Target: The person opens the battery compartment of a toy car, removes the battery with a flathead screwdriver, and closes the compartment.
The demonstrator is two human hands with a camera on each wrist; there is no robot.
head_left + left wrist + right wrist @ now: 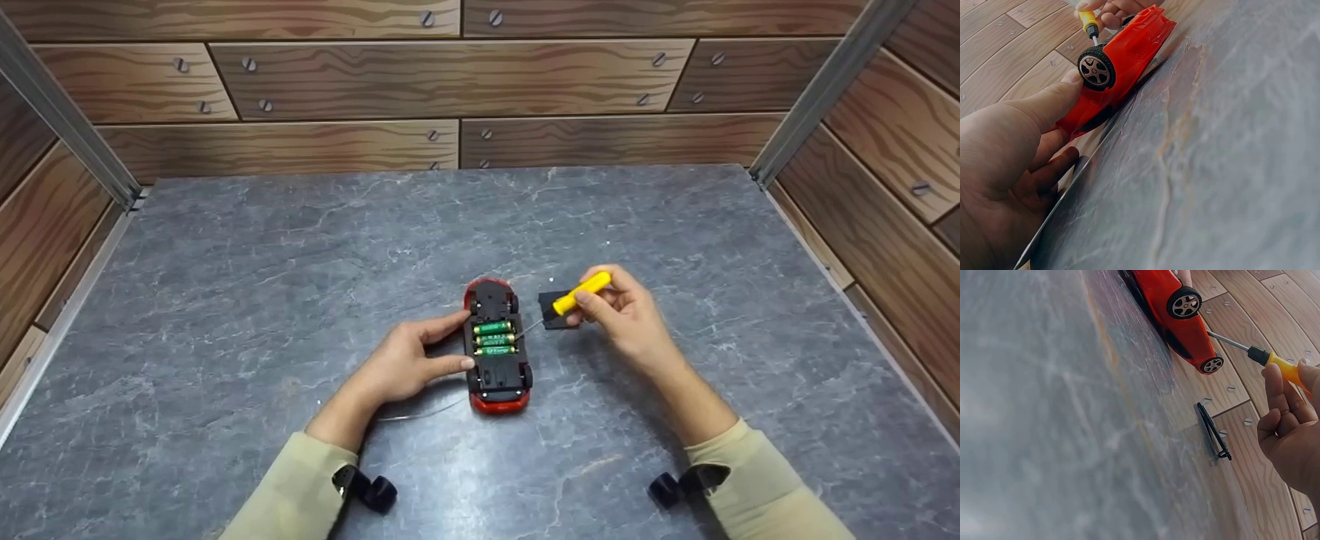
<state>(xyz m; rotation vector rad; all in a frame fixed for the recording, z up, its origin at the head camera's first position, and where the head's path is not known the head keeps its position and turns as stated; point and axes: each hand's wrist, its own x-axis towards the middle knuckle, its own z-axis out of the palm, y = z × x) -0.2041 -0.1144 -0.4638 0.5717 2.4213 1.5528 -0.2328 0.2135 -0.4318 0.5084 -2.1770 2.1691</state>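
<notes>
A red toy car (500, 405) lies upside down on the table, its black underside facing up. Several green batteries (495, 340) sit side by side in its uncovered battery compartment. My left hand (405, 362) holds the car along its left side, thumb near one wheel (1096, 68) and fingers farther along the body. Between thumb and fingers, my right hand (626, 319) grips a screwdriver (583, 293) by its yellow handle. The metal shaft (1230, 341) slants down to the right ends of the batteries; whether its tip touches them cannot be told.
A flat black cover (553, 321) lies on the table right of the car, partly beneath the screwdriver and right hand. The grey marbled table (337, 247) is bordered by wood-patterned walls (450, 79) at the back and sides.
</notes>
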